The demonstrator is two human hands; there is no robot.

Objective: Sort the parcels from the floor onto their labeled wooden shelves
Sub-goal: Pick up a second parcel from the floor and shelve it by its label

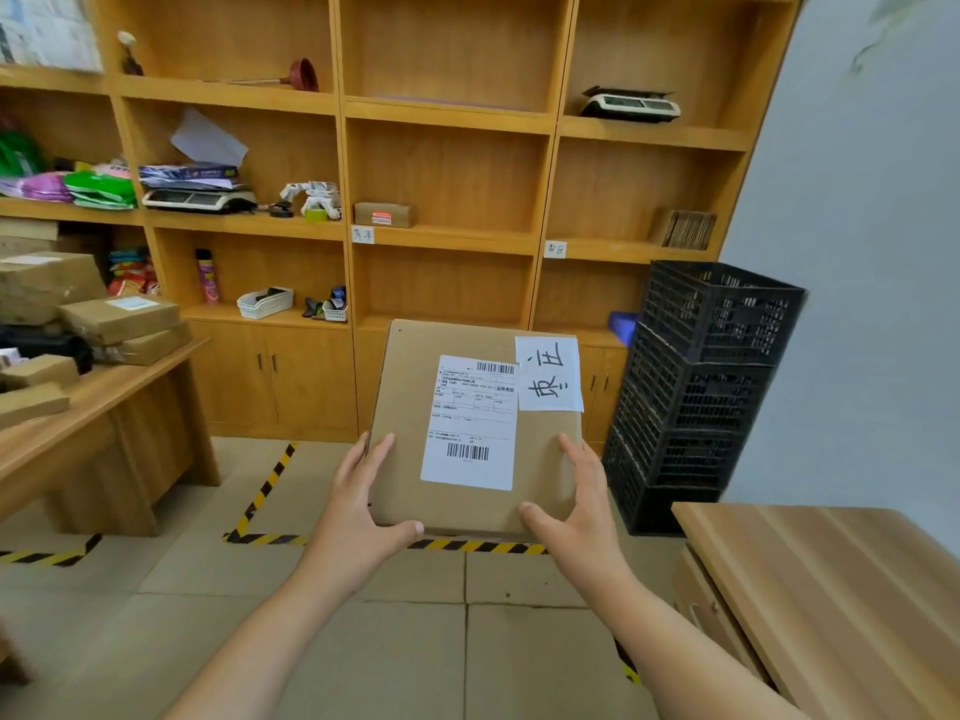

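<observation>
Held up in front of the wooden shelves (447, 241): a flat cardboard parcel (405, 407), gripped at its near corners by both hands. Left hand (358, 517) clamped on the lower left corner, thumb across the near edge, fingers up along the left side. Right hand (582, 506) clamped on the lower right corner the same way, thumb on the near edge, fingers along the right side. Parcel clear of the floor, face turned up toward the camera. On that face, a white shipping label (470, 423) with barcodes, and beside it at the upper right a white paper slip (548, 374) with handwritten characters.

Behind the parcel, shelf bays mostly bare. Small paper tags on the shelf edges: one (362, 234) at the left of the middle bay, another (555, 248) at the left of the right bay. Above the first tag, a small brown box (383, 214) on the shelf. To the right, a stack of black plastic crates (691, 392) against the wall. To the left, a wooden desk (78, 407) carrying more cardboard boxes (119, 319). On the floor (363, 641), yellow-and-black striped tape (265, 491) marking out a corner below the parcel. At the lower right, a wooden cabinet top (831, 589).
</observation>
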